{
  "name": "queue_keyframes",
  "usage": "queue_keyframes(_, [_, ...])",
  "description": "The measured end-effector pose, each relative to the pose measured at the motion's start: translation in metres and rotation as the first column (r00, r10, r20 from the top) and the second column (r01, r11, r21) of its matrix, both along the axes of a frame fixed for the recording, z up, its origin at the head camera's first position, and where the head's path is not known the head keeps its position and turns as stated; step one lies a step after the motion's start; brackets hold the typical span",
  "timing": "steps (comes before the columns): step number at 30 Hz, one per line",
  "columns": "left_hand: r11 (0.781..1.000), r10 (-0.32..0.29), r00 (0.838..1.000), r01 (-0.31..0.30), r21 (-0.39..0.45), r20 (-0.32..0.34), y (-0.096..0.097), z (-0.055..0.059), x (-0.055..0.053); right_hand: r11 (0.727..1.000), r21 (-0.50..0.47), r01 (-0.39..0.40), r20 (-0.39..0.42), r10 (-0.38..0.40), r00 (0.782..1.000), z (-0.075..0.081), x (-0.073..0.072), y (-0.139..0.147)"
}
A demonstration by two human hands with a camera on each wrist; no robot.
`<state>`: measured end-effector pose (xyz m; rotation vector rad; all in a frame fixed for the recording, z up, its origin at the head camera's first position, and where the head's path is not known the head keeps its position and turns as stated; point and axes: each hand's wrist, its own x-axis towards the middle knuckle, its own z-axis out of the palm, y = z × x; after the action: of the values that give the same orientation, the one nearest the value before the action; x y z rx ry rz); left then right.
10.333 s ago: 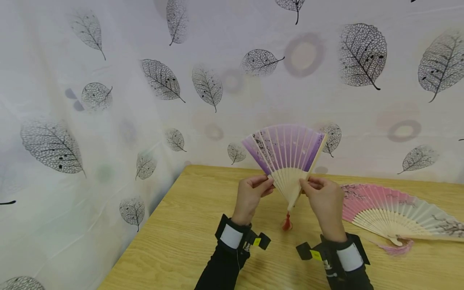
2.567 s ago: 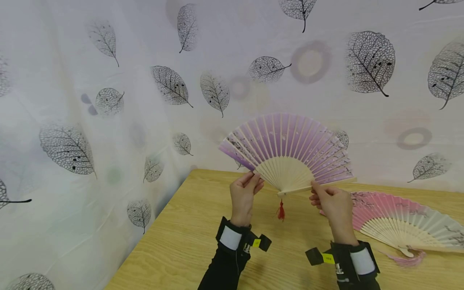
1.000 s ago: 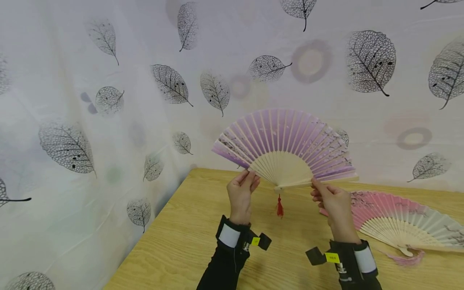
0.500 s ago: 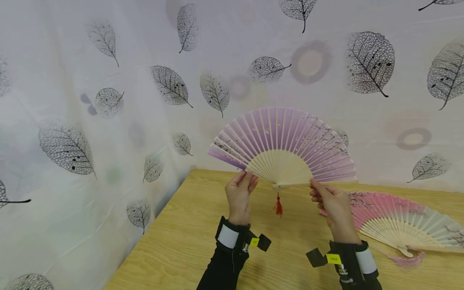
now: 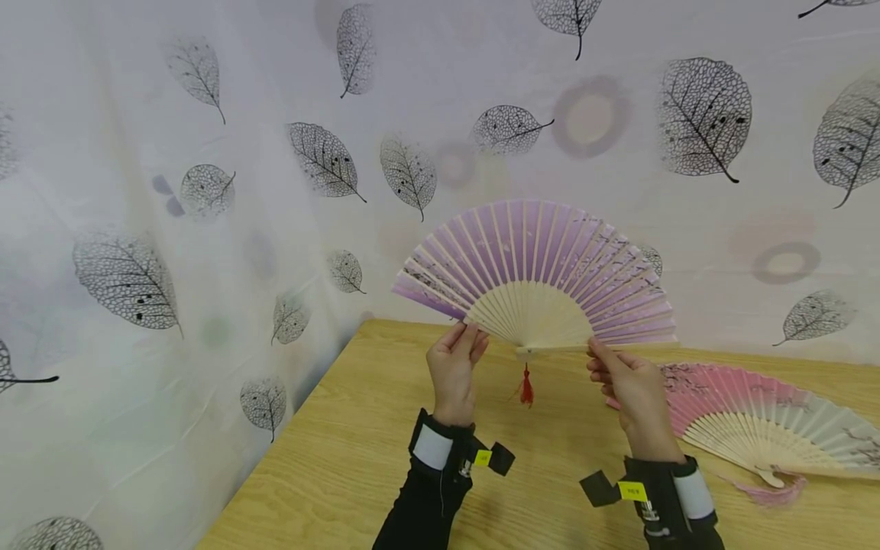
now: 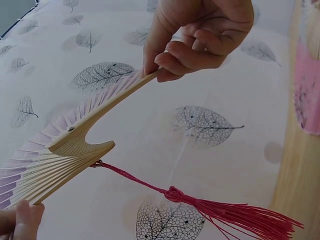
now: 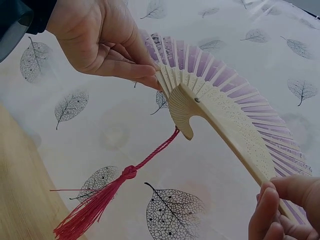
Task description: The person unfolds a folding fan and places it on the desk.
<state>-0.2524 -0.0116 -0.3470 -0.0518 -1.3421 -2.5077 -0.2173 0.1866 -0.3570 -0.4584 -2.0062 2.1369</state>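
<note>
A purple folding fan with pale wooden ribs is spread wide above the table, its pivot low in the middle. From the pivot hangs a red tassel, large in both wrist views. My left hand pinches the fan's left end rib between thumb and fingers. On the other side my right hand pinches the right guard stick, which lies nearly level. In the right wrist view the wooden guard stick runs down to the right fingertips. Blossom branches are printed toward both ends of the fan's leaf.
A second folding fan, pink fading to pale grey with a pink tassel, lies spread on the wooden table at the right. Behind the table hangs a pale curtain printed with leaves.
Since the oldest frame the purple fan has been spread from a narrow wedge to nearly a half circle, the hands moving apart. In the last second it opened slightly more and rose a little.
</note>
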Motion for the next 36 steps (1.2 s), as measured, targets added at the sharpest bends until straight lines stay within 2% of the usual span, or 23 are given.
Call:
queue_keyframes(6, [1.0, 0.012, 1.0, -0.012, 0.015, -0.009, -0.001, 0.0, 0.0, 0.999, -0.016, 0.03, -0.017, -0.031, 0.999, 0.0, 0.0, -0.005])
queue_keyframes(13, [1.0, 0.016, 1.0, -0.017, 0.024, 0.024, -0.004, -0.002, -0.004, 0.994, -0.068, 0.079, -0.078, -0.085, 0.993, -0.012, -0.007, -0.011])
queue_keyframes(15, [0.999, 0.018, 0.999, -0.02, 0.029, 0.039, -0.007, -0.003, -0.006, 0.991, -0.11, 0.071, -0.085, -0.081, 0.993, -0.012, -0.007, -0.014])
queue_keyframes(19, [1.0, 0.025, 0.998, -0.026, 0.015, 0.062, -0.015, -0.007, -0.008, 0.987, -0.153, 0.057, -0.05, -0.066, 0.997, -0.009, -0.006, -0.025])
queue_keyframes(22, [1.0, 0.023, 0.997, -0.022, -0.014, 0.078, -0.025, -0.012, -0.01, 0.991, -0.136, 0.022, -0.038, -0.028, 0.999, -0.015, -0.009, -0.031])
queue_keyframes(25, [0.998, 0.027, 0.995, -0.022, -0.051, 0.1, -0.036, -0.021, -0.013, 0.995, -0.095, -0.014, -0.024, 0.011, 1.0, -0.028, -0.015, -0.038])
queue_keyframes(30, [0.994, 0.037, 0.99, -0.023, -0.104, 0.137, -0.054, -0.048, -0.015, 0.999, 0.001, -0.048, 0.021, 0.048, 0.999, -0.056, -0.024, -0.05])
queue_keyframes(33, [0.992, 0.045, 0.981, -0.022, -0.124, 0.187, -0.064, -0.065, -0.015, 0.997, 0.011, -0.078, 0.053, 0.078, 0.996, -0.068, -0.024, -0.057])
queue_keyframes(36, [0.991, 0.047, 0.966, -0.014, -0.13, 0.254, -0.071, -0.082, -0.015, 0.995, -0.045, -0.092, 0.088, 0.096, 0.991, -0.08, -0.024, -0.063])
